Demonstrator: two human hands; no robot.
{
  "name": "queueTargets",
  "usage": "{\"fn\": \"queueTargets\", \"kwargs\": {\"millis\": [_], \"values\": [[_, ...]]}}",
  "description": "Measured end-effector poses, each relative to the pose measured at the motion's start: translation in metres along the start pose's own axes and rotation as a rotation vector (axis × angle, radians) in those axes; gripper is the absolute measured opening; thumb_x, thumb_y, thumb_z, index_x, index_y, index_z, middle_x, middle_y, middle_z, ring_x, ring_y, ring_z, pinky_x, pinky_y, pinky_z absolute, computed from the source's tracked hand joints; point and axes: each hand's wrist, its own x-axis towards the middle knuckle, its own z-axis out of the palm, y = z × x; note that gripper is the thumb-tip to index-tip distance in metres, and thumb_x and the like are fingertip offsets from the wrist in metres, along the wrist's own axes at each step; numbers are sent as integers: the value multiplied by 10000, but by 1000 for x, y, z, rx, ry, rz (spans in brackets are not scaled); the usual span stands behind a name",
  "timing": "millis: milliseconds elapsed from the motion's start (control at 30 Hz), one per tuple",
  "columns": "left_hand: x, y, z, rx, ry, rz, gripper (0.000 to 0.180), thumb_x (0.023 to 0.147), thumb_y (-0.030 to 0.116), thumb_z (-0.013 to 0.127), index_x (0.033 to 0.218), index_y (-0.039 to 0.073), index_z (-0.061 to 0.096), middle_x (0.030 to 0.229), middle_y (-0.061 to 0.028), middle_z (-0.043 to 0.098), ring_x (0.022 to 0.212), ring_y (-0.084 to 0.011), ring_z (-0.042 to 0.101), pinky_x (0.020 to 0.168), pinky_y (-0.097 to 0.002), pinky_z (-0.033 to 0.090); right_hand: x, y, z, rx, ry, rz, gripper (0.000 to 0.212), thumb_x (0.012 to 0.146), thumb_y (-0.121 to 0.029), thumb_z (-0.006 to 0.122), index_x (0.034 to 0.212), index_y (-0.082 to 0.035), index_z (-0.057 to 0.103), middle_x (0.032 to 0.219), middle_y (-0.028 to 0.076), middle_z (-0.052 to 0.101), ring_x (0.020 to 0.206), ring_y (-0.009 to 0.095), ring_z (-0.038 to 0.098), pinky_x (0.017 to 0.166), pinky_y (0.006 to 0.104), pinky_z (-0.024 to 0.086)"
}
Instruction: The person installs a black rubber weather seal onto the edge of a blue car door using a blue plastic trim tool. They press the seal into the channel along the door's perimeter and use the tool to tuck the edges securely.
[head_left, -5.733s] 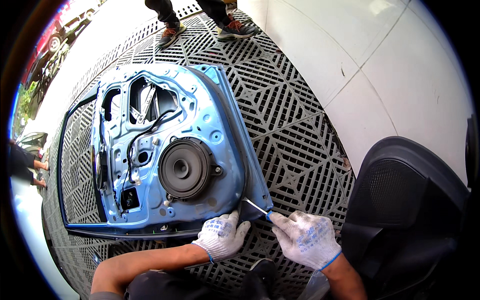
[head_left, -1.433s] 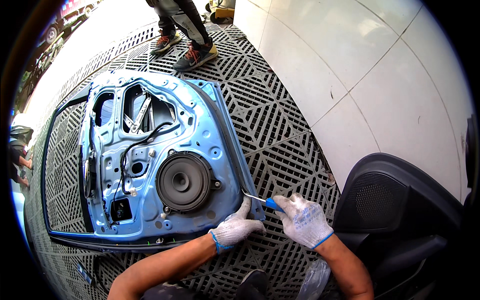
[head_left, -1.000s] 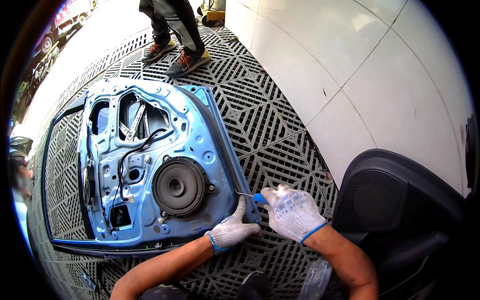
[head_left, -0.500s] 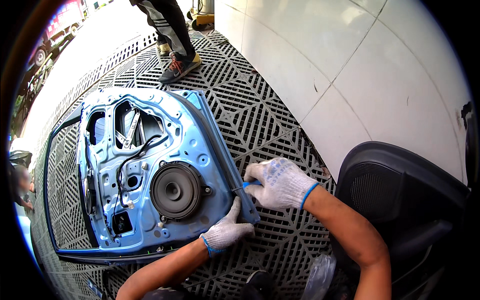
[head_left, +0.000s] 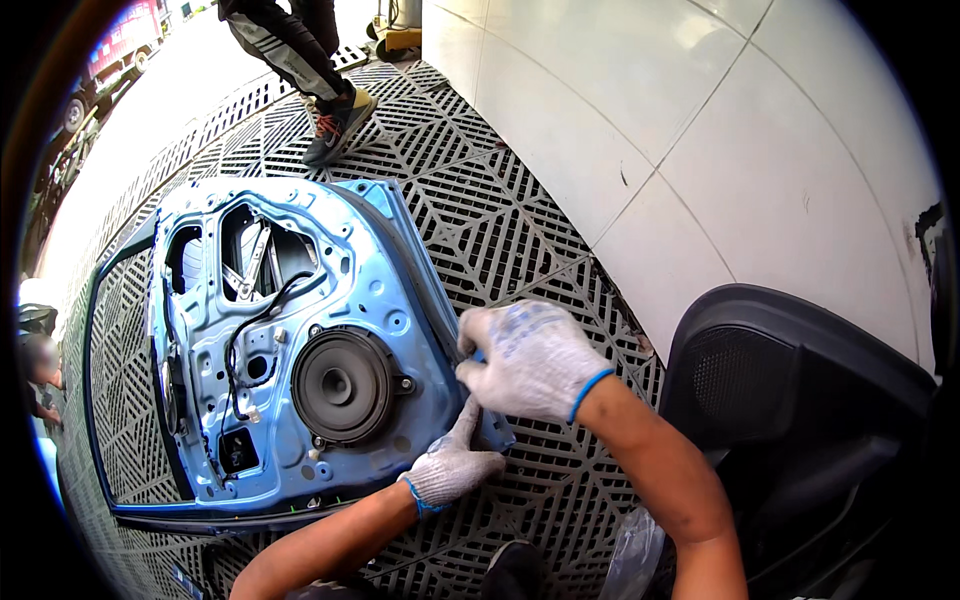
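Observation:
A light-blue car door panel [head_left: 375, 290] lies on the floor with its inner side up, a round black speaker [head_left: 343, 385] set into it. My right hand [head_left: 535, 360], in a white knit glove with a blue cuff, is closed over the door's right edge. It grips a blue-handled screwdriver [head_left: 479, 356], mostly hidden by the fingers; its tip does not show. Just below, my gloved left hand [head_left: 452, 472] rests at the door's lower right corner. Its index finger stretches along the edge toward my right hand, and the thumb is spread away.
At the right a black door trim panel [head_left: 740, 390] leans near a white tiled wall [head_left: 620, 150]. Clear plastic wrapping [head_left: 634, 552] lies beside it. Another person's legs [head_left: 300, 60] stand beyond the door on the slotted grey floor mats [head_left: 490, 240]. Someone else is at the far left.
My right hand has moved left and slightly up, over the door's edge, with the screwdriver. My left hand stays at the corner. The standing person's legs have shifted left.

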Motion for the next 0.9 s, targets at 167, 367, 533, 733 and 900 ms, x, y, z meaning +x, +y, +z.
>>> {"fn": "queueTargets", "kwargs": {"millis": [167, 367, 533, 733, 900], "values": [[2, 17, -2, -43, -110, 37, 1218, 945, 167, 726, 1865, 79, -68, 1284, -187, 754, 1036, -207, 747, 959, -351, 621, -8, 39, -6, 275, 248, 74, 369, 977, -401, 808, 1204, -110, 802, 1021, 185, 838, 1002, 394, 823, 942, 518, 637], [0, 19, -18, 90, -147, 24, 1216, 926, 238, 731, 1854, 26, -26, 1500, -322, 694, 1230, -344, 749, 1086, -394, 581, 5, 39, 23, 232, 225, -9, 354, 1034, -400, 775, 1238, -111, 802, 1149, 182, 837, 1077, 379, 815, 982, 509, 630], [6, 38, -29, 66, -170, 166, 1237, 896, 159, 702, 1852, 29, -73, 1765, -331, 469, 1222, -268, 726, 1070, -367, 582, 16, 46, 33, 225, 208, 14, 356, 1067, -387, 750, 1265, -95, 797, 1195, 180, 834, 1107, 375, 809, 1011, 507, 626], [4, 51, -52, -150, -421, 40, 1219, 931, 96, 671, 1868, 155, -106, 1249, -183, 696, 830, -168, 654, 686, -303, 548, 27, 44, 44, 207, 319, -26, 293, 1064, -363, 748, 1221, -116, 780, 1120, 170, 819, 1069, 385, 807, 974, 527, 627], [3, 59, -71, -140, -495, 11, 1198, 944, 101, 670, 1879, 196, -72, 1046, -93, 717, 786, -146, 653, 660, -298, 551, 32, 37, 51, 173, 388, -63, 218, 1018, -266, 815, 1160, -102, 795, 1102, 161, 820, 1018, 364, 815, 907, 493, 649]]}}
